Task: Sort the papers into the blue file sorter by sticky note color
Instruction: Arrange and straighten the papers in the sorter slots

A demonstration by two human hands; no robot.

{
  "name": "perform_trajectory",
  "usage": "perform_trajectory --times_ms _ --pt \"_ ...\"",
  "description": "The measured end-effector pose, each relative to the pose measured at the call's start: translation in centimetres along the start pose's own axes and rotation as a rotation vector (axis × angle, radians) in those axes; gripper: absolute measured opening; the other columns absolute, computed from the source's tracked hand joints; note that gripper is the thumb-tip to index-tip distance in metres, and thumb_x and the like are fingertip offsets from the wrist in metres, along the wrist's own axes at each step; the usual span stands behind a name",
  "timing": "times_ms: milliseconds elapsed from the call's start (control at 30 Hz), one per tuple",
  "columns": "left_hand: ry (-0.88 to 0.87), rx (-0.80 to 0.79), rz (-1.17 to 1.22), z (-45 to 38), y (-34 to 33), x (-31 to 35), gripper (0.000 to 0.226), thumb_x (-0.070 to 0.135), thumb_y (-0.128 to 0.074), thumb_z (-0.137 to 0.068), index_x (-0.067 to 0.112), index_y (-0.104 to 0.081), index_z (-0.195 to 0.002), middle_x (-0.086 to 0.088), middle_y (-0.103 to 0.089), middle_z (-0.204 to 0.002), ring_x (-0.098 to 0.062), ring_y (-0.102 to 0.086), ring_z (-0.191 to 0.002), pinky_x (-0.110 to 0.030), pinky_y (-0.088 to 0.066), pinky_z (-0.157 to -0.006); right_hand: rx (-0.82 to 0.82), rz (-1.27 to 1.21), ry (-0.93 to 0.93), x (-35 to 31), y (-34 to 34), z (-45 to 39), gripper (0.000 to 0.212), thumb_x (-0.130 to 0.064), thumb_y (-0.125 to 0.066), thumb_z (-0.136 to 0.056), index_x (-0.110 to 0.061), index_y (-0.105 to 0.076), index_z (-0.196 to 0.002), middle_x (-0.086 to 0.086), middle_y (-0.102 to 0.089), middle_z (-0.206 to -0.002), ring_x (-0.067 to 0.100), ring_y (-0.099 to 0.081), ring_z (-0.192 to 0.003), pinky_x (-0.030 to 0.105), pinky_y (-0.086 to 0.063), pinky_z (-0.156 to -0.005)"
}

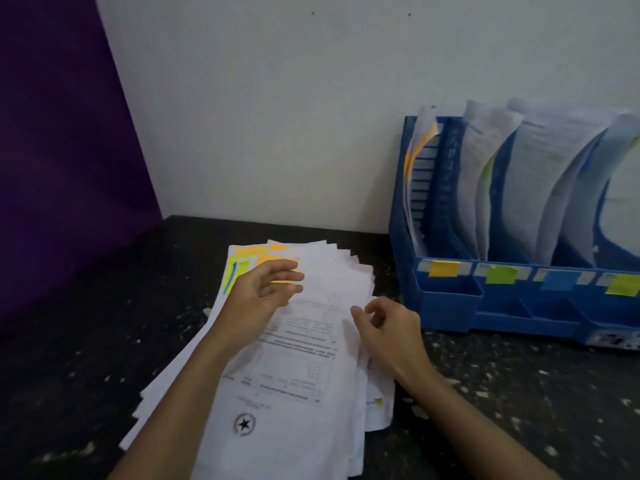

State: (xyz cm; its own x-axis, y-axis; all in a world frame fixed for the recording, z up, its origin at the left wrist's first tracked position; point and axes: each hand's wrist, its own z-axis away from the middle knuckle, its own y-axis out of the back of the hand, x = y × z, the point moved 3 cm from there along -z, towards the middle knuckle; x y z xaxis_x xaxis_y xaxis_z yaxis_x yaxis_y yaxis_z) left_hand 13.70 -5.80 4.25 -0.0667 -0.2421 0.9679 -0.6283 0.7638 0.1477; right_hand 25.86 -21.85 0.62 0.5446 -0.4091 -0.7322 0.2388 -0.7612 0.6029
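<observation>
Dark speckled counter (519, 393) bears papers (294, 358) lengthwise, tops toward wall.

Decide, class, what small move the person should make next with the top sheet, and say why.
Probably lift the top sheet off the pile and carry it to the leftmost slot of the blue file sorter. Its orange sticky note matches the orange label there. The left hand lies by the note; the right hand is at the sheet's right edge.

A fanned stack of white papers (304, 344) with orange and yellow sticky notes (277, 266) lies flat left of the upright blue file sorter (446, 299), whose slots hold curled sheets.
</observation>
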Motion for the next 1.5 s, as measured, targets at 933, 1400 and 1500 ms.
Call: perform_trajectory --times_ms 933,1400,1500 --pt "0.156 0.352 -0.064 -1.0 6.2 -5.5 0.043 0.010 -0.060 -0.088 0.017 -0.048 -0.129 0.005 -0.056 -0.118 -0.005 -0.053 -0.104 -0.017 -0.040 -0.082 0.070 -0.589 -0.084 1.0 -1.4 -0.7 0.017 -0.012 -0.048 -0.094 -0.018 -0.062 -0.101 -0.002 -0.068 -0.094 0.011 -0.064 -0.086 0.028 -0.052 -0.072" --pt "0.144 0.325 -0.083 -0.5 5.4 -4.8 0.019 0.019 -0.060 -0.089 0.021 -0.062 -0.108 0.006 -0.057 -0.115 -0.008 -0.055 -0.102 -0.017 -0.043 -0.071 0.052 -0.690 -0.079 1.3 -1.2 -0.9 0.009 -0.015 -0.044 -0.096 -0.013 -0.052 -0.091 0.005 -0.056 -0.085 0.016 -0.052 -0.074 0.035 -0.046 -0.066" --pt "0.112 0.368 -0.092 -0.4 5.3 -4.0 0.011 0.017 -0.060 -0.088 0.016 -0.065 -0.098 0.009 -0.055 -0.117 -0.009 -0.048 -0.110 -0.015 -0.038 -0.077 0.080 -0.628 0.005 0.7 -0.7 -0.7 0.008 -0.012 -0.047 -0.094 -0.016 -0.054 -0.091 -0.005 -0.060 -0.098 0.006 -0.058 -0.084 0.020 -0.049 -0.070"
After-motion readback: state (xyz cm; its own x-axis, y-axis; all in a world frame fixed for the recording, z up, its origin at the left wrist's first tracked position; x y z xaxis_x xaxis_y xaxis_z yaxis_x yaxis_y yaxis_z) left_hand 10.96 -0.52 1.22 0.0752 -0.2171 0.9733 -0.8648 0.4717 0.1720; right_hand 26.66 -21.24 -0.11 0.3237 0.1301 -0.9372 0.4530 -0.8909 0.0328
